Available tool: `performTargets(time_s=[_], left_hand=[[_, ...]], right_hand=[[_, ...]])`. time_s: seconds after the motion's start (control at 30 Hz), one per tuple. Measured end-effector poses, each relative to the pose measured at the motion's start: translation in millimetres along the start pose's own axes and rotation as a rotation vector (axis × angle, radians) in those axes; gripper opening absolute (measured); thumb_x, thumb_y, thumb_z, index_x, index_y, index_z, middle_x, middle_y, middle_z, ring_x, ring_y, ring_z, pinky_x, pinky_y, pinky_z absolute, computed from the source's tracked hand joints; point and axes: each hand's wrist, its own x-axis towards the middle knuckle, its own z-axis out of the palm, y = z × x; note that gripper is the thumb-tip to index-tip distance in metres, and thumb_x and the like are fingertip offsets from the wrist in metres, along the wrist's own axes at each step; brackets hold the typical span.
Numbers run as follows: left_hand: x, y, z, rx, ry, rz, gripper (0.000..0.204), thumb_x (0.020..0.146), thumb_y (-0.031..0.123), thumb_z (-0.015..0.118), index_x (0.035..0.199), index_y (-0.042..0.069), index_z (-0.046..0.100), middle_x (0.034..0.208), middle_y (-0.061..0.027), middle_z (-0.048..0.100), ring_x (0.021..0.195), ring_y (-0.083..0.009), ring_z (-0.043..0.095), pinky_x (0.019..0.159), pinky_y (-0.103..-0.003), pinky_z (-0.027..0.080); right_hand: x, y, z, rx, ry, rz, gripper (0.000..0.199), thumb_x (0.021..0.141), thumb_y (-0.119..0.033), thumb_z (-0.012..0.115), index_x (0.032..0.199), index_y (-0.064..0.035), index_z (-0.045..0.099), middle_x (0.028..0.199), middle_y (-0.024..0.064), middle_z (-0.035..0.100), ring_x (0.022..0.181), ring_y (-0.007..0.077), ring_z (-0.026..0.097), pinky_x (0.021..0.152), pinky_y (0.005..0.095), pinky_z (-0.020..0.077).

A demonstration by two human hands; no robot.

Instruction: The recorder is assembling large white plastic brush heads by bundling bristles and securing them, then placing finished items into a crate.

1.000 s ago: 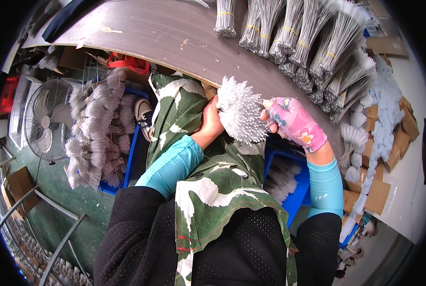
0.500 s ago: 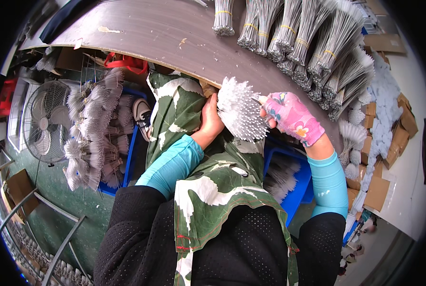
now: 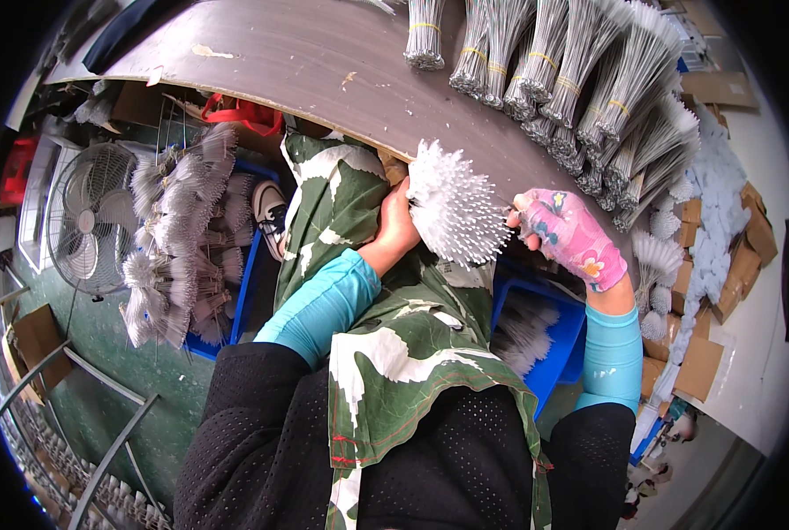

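Observation:
My left hand (image 3: 396, 226) is wrapped round a thick bundle of white-bristled wire brushes (image 3: 458, 210), held over my lap at the table's edge. Its bristle ends fan out toward the right, while the stems are hidden behind the hand. Just right of the fan, my right hand (image 3: 564, 228) wears a pink flowered fingerless glove. Its fingertips are pinched together close to the outer bristles; whatever sits between them is too small to make out.
On the brown table (image 3: 315, 66) lie several banded bundles of wire-stemmed brushes (image 3: 545, 66). A blue bin (image 3: 558, 344) with white brushes stands below right. At left are hanging white brush bundles (image 3: 178, 238), a fan (image 3: 87, 221) and a metal rail (image 3: 112, 464). Cardboard boxes (image 3: 699, 367) fill the right.
My right hand has moved a little to the right, away from the brush bundle. My left hand keeps its hold. The whole view has shifted slightly.

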Motion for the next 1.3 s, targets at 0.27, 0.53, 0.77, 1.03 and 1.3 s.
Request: performTargets(time_s=[0.27,0.53,0.77,1.03,1.3], left_hand=[[-7.1,37.6,3.4,-0.574,-0.039,-0.216,0.038,0.095,0.026,0.038,0.117,-0.001,0.052,0.111,-0.0092,0.059,0.100,-0.0187,0.056,0.089,-0.032,0.045],[-5.4,28.9,0.9,-0.140,-0.082,-0.066,0.032,0.090,0.021,0.049,0.114,0.001,0.054,0.108,-0.0102,0.061,0.097,-0.0195,0.058,0.086,-0.032,0.045],[2.2,-0.7,1.0,-0.108,-0.011,-0.060,0.035,0.072,0.009,0.067,0.105,0.003,0.056,0.096,-0.0133,0.064,0.089,-0.0231,0.061,0.080,-0.034,0.047],[-3.4,12.0,-2.9,-0.175,-0.081,-0.065,0.032,0.082,0.006,0.059,0.114,0.002,0.054,0.101,-0.0080,0.064,0.089,-0.0149,0.059,0.080,-0.031,0.048],[-4.4,13.5,-4.4,-0.304,-0.181,-0.193,0.030,0.086,0.003,0.054,0.115,-0.001,0.053,0.102,-0.0058,0.064,0.089,-0.0112,0.059,0.077,-0.029,0.049]], right_hand=[[12.3,1.2,-1.9,-0.300,-0.003,-0.127,0.031,0.091,-0.028,0.052,0.079,0.0000,0.058,0.065,0.0123,0.055,0.056,0.0236,0.051,0.056,0.0349,0.0415],[14.7,-7.2,-3.3,-0.685,-0.024,-0.463,0.024,0.092,-0.022,0.046,0.085,-0.0023,0.058,0.073,0.0159,0.053,0.072,0.0364,0.053,0.061,0.0446,0.0401],[22.0,-4.9,-5.7,-0.942,0.031,-0.739,0.026,0.092,-0.024,0.047,0.083,-0.0020,0.057,0.071,0.0170,0.054,0.070,0.0366,0.054,0.060,0.0436,0.0411],[9.1,-10.2,-6.6,-0.194,0.043,-0.053,0.033,0.090,-0.031,0.053,0.081,-0.0006,0.062,0.071,0.0014,0.061,0.055,0.0078,0.050,0.052,0.0234,0.0404],[-7.1,30.1,-7.4,0.113,0.123,0.018,0.035,0.092,-0.033,0.051,0.085,-0.0016,0.063,0.062,-0.0015,0.052,0.053,0.0052,0.044,0.050,0.0201,0.0347]])
